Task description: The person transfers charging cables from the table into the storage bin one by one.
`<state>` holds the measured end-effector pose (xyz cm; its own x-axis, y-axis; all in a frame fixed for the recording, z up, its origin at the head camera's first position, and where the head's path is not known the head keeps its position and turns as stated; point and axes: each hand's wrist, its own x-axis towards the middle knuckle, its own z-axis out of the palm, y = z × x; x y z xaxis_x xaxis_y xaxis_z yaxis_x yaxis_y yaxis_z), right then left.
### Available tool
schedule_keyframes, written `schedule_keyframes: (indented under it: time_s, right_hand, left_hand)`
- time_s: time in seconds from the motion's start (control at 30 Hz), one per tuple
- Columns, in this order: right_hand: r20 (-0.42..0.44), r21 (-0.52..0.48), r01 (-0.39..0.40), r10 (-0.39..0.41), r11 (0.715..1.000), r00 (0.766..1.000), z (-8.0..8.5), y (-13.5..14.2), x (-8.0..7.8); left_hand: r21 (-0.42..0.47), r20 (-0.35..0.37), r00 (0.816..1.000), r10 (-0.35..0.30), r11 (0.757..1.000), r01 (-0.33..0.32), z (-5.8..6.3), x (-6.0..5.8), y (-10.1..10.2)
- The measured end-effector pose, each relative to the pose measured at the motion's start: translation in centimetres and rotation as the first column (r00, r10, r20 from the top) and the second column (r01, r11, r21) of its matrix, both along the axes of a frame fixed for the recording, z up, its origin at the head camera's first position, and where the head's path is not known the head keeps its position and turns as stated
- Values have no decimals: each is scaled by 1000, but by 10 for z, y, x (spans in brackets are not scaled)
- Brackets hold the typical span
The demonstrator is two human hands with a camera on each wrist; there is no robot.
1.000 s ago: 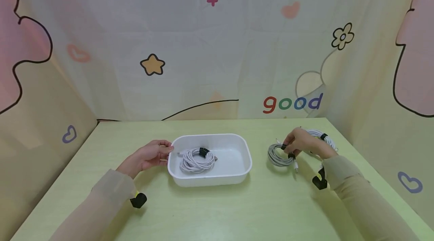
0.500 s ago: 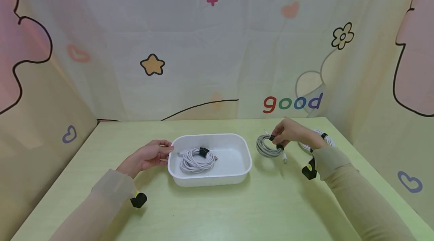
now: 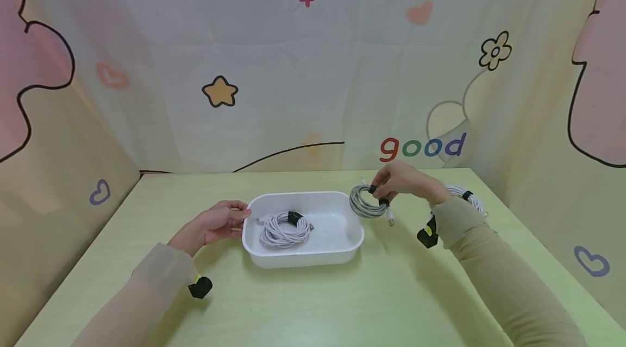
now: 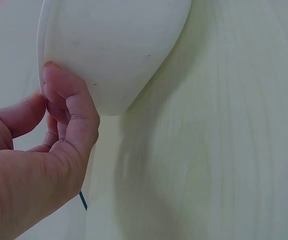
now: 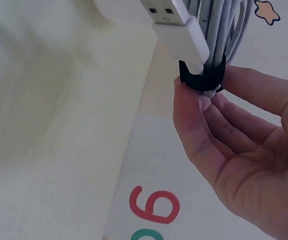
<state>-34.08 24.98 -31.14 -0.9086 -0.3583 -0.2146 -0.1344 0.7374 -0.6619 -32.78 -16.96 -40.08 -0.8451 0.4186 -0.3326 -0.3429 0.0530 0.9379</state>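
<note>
My left hand (image 3: 222, 222) pinches the left rim of a white plastic tub (image 3: 349, 246), thumb on the rim and fingers against the outer wall, as the left wrist view (image 4: 69, 115) shows up close. A coiled white cable (image 3: 281, 232) with a black strap lies inside, toward the tub's left end. My right hand (image 3: 401, 180) pinches a coiled grey USB cable (image 3: 363, 207) by its black strap and holds it up at the tub's right rim. In the right wrist view a white USB plug (image 5: 181, 37) hangs out beside the strap.
Another coiled white cable (image 3: 471, 199) with a black strap lies at the table's back right, partly hidden by the right forearm. A printed cloth backdrop (image 3: 293, 64) stands along the back and sides of the pale table (image 3: 303, 309).
My right hand has carried the grey USB cable left and upward, from beside the other white cable to the tub's right rim. The left hand and the tub have stayed in place.
</note>
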Motion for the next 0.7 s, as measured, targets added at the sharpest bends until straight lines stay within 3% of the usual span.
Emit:
schedule_keyframes:
  time_s: [0.7]
  right_hand:
    - [13,1,-52,52,999,999,2,-58,-5]
  left_hand:
    - [-8,4,1000,5,1000,-5,0,-1,0]
